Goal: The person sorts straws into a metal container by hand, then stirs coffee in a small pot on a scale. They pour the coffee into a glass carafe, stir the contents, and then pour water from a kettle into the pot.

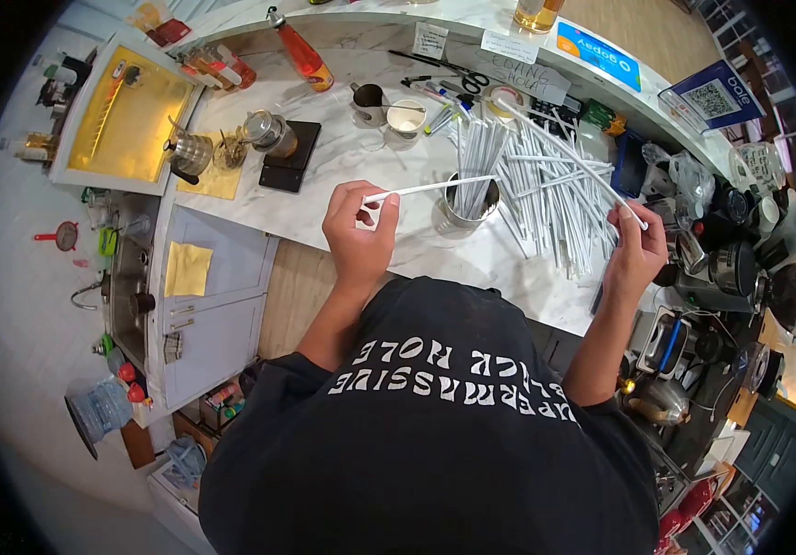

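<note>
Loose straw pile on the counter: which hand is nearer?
Right. The right hand is beside the straw pile, at its right edge; the left hand is farther, across the metal cup.

We bend both arms forward, elbows drawn near our sides. Our left forearm (331, 324) rises to the near edge of the surface (310, 211), where our left hand (361, 227) pinches with thumb and forefinger, the other fingers curled. Well apart, towards the surface's right end, our right hand (637, 245) pinches too, above our angled right forearm (606, 338).
</note>
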A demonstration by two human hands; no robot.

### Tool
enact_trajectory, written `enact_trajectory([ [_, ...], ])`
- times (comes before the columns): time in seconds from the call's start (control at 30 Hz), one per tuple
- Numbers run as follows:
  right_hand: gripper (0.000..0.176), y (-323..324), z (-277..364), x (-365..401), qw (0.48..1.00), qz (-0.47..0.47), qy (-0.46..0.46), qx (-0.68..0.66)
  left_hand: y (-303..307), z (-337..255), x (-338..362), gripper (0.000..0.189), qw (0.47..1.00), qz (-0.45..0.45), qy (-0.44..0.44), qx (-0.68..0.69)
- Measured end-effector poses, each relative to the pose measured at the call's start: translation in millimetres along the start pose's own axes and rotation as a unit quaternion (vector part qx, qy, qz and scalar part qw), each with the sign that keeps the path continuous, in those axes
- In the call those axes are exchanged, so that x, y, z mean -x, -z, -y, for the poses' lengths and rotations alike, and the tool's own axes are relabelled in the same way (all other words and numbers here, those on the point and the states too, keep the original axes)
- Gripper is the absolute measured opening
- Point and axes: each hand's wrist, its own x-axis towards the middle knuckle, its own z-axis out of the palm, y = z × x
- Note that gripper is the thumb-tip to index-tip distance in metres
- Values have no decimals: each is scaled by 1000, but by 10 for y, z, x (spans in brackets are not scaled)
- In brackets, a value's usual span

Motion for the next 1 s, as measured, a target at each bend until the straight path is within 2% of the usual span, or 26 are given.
enact_trajectory([
  [0.23,7,-366,-480,326,989,-3,-108,-98,9,128,-232,15,999,28,-16,34],
  [0.33,12,-534,-828,570,992,-24,-118,37,-8,210,-336,16,998,41,-27,31],
  [0.43,16,-655,-961,773,965,2,-162,207,-28,263,-449,16,998,55,-35,24],
  [0.5,18,-637,-1112,814,947,56,-54,310,-41,279,-531,17,997,55,-39,28],
  [0.7,21,-471,-1148,782,895,106,20,434,-82,395,-614,21,997,51,-33,43],
  [0.8,25,-450,-1134,766,902,130,-25,411,-90,446,-602,21,998,54,-14,41],
  [0.9,30,-523,-1166,803,887,126,11,443,-102,511,-572,22,998,57,-9,33],
  [1.0,33,-657,-1109,750,867,146,85,469,-95,559,-542,23,998,57,-7,26],
])
